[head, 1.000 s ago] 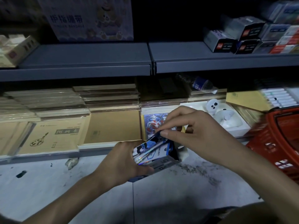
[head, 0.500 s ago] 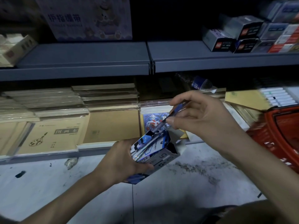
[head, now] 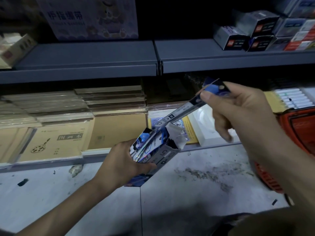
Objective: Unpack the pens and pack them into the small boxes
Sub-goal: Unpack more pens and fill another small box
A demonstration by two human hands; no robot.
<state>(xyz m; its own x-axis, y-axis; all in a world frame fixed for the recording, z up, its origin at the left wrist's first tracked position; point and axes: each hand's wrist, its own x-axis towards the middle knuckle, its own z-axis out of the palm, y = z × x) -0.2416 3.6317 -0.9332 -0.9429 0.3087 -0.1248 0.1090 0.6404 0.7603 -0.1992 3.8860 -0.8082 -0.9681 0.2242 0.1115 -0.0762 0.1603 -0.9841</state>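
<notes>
My left hand (head: 122, 160) grips a small blue and grey pen box (head: 158, 154), tilted, with its top flap open toward the shelf. Several packaged pens stand inside it. My right hand (head: 238, 113) pinches the upper end of one long packaged pen (head: 177, 114) between thumb and fingers. That pack slants down to the left, and its lower tip sits at the box's open mouth. The other fingers of my right hand hang loosely curled below.
A low shelf holds stacks of kraft sketch pads (head: 56, 142), a colourful card pack (head: 185, 130) and a white tray (head: 202, 126). Small boxes (head: 255, 34) line the upper grey shelf (head: 153, 57). A red basket (head: 300, 132) stands at the right. The floor (head: 170, 193) is dirty tile.
My right hand has risen up and to the right, drawing one packaged pen almost fully out of the box. My left hand has kept the box nearly still.
</notes>
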